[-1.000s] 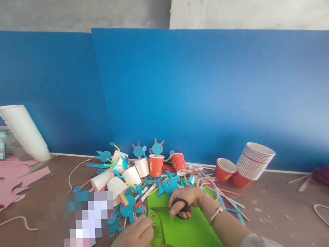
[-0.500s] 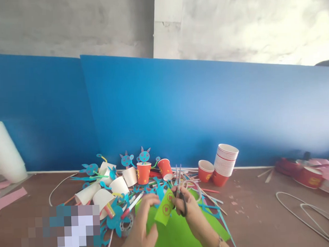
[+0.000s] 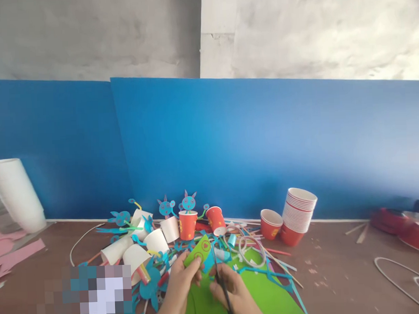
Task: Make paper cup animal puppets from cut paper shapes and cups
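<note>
My left hand (image 3: 179, 279) pinches a small green paper piece (image 3: 198, 251) with a red drawn circle and holds it lifted above the table. My right hand (image 3: 235, 293) is closed round black-handled scissors (image 3: 219, 278), whose blades point up toward that piece. Under both hands lies a large green sheet (image 3: 265, 294). Just beyond them is a heap of white cups (image 3: 155, 241), red cups (image 3: 188, 224) and blue cut-out animal figures (image 3: 188, 202) on sticks.
A stack of red-and-white cups (image 3: 299, 211) and a single red cup (image 3: 270, 222) stand at the right. A tall white cup stack (image 3: 14, 196) leans at the left, beside pink paper (image 3: 13, 255). White wire loops (image 3: 399, 278) lie far right. Blue boards (image 3: 250, 142) back the brown table (image 3: 337, 280).
The green piece has gone from lying on the sheet under the scissors to being held up in my left hand. The scissors swung upright, then tilted back toward the piece. The view rose.
</note>
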Motion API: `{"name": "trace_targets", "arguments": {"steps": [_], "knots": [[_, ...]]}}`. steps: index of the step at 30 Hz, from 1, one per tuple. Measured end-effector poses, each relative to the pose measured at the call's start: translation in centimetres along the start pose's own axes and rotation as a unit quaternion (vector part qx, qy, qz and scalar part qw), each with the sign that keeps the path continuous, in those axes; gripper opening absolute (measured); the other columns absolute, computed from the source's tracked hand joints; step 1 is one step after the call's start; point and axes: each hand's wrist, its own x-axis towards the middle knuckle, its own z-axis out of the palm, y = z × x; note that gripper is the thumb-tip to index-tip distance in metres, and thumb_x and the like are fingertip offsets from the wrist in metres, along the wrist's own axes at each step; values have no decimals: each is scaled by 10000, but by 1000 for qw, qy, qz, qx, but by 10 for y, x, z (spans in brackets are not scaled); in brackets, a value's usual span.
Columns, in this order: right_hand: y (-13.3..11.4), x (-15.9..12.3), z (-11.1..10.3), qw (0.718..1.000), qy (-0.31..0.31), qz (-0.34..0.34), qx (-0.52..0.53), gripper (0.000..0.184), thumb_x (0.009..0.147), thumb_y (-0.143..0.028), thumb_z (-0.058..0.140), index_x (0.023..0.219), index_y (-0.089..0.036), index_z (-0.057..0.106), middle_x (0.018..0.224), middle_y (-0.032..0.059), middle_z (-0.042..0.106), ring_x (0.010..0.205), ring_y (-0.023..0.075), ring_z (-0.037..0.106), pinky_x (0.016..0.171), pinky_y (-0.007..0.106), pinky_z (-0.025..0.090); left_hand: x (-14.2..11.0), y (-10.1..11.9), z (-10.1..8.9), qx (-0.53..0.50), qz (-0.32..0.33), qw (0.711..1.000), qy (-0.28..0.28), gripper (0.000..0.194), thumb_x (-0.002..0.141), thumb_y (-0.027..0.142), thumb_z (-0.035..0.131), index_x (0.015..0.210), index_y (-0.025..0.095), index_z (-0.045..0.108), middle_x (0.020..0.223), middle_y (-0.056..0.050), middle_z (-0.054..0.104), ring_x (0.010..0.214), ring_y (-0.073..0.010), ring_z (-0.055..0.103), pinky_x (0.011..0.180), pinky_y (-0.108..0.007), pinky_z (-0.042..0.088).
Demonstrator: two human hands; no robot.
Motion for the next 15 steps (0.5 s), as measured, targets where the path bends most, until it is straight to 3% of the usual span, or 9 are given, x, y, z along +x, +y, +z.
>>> {"name": "trace_targets", "arguments": {"steps": [6,15], "knots": [[0,-1,3,999,-34,31,-28,364,639,-413,746,812,-154,558,585,-76,397,552,89,338,515,230,255,8,-2,-2,50,-21,998,-23,437,561,481,745,803,163,569,409,91,472,357,-65,345,363,-177,242],[-3,-6,5,999,-36,26,-26,369,680,-452,726,824,-157,557,566,-79,400,510,78,336,465,204,275,-6,11,1,61,-26,996,-64,343,612,444,703,732,172,530,416,107,403,405,-54,299,418,-182,177]]}}
